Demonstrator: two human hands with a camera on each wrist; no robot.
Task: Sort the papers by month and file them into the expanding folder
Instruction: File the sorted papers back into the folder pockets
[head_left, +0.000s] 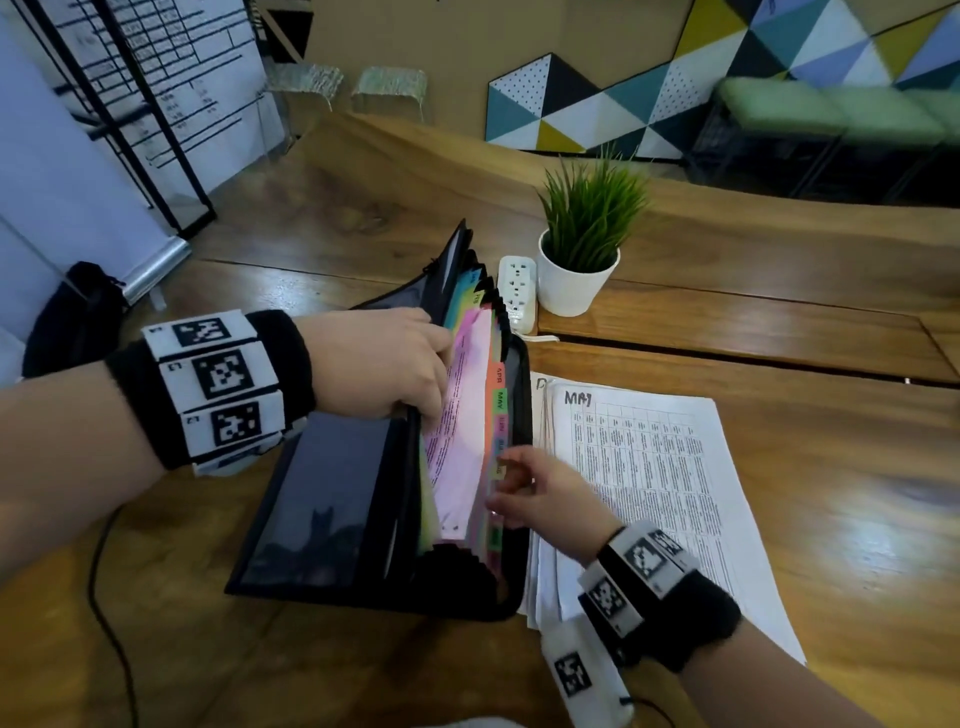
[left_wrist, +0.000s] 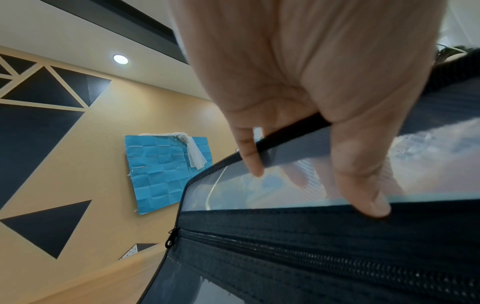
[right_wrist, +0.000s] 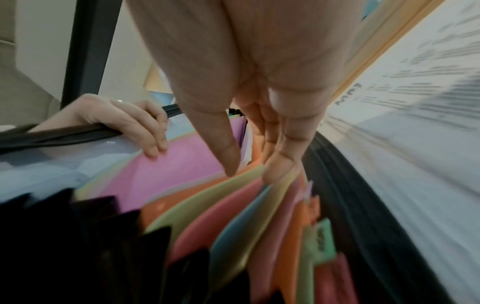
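Left hand (head_left: 382, 361) curled over the upright front flap of the black zip-edged expanding folder (head_left: 332, 499), grip closed on its piped rim. Lying open on the glossy wooden bench (head_left: 831, 493). Right hand (head_left: 545, 496), fingers relaxed, parting smooth pastel plastic dividers (right_wrist: 207, 216). Just right, flat white printed papers (head_left: 670, 483), near bench edge.

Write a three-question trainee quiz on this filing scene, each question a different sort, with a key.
1. True or false: the left hand holds the front cover of the expanding folder back.
2. What is written on the top sheet of the paper stack? A) JAN B) MAY C) DEC
3. Fill in: the right hand is fingering the coloured ____ of the dividers.

Key: 1 true; 2 B; 3 tabs.
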